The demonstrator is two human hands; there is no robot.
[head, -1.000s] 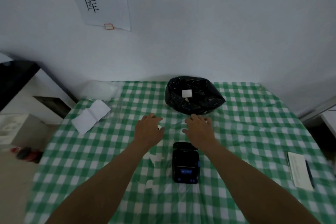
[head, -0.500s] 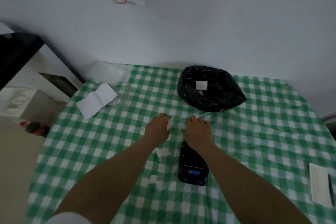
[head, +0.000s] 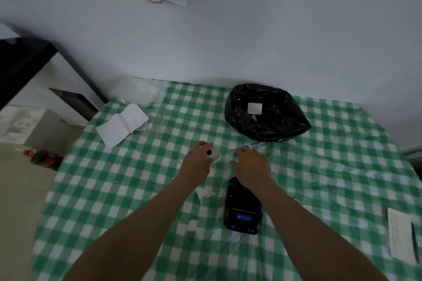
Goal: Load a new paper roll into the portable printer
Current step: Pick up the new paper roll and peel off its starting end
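A small white paper roll [head: 212,154] with a dark core sits in my left hand [head: 197,162], which is shut on it just above the green checked tablecloth. My right hand [head: 252,165] hovers to the right of the roll, fingers spread and holding nothing. The black portable printer [head: 243,210] lies on the cloth just below my right hand, its blue-lit panel facing me; my right wrist covers its far end. I cannot tell if its lid is raised.
A black bag [head: 266,113] holding a white square scrap stands behind the hands. Folded white paper [head: 123,124] lies at the left, torn white scraps [head: 205,191] beside the printer, a notepad with a pen [head: 402,238] at the right edge. A bottle [head: 43,158] stands on the floor.
My left hand has closed on the paper roll and lifted it slightly, turning its core toward me. My right hand stayed near the printer's far end. The view tilted down and left.
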